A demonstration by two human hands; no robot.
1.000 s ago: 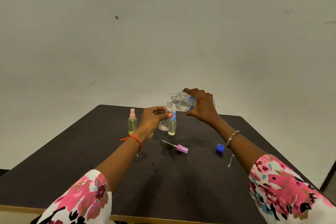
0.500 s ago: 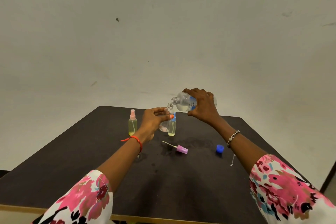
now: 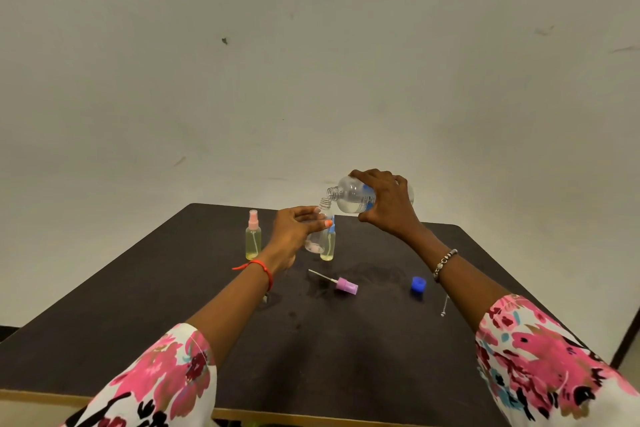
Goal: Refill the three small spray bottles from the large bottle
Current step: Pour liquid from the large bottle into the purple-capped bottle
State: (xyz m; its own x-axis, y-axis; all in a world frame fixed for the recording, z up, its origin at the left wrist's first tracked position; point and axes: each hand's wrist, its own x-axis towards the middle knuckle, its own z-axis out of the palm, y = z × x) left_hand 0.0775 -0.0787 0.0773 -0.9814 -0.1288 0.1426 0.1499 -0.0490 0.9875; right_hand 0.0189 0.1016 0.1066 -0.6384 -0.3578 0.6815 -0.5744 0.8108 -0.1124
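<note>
Clear large bottle (image 3: 349,198) tilted in right hand (image 3: 391,204); left hand (image 3: 294,232) holds small bottle (image 3: 316,243)

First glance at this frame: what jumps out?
Over the far middle of the dark table, the right hand tips the large bottle almost flat. Its open mouth is close above the neck of a small uncapped bottle gripped by the left hand. Nearer the camera lie a purple spray top and a blue cap, and a pink-topped bottle stands to the left.
</note>
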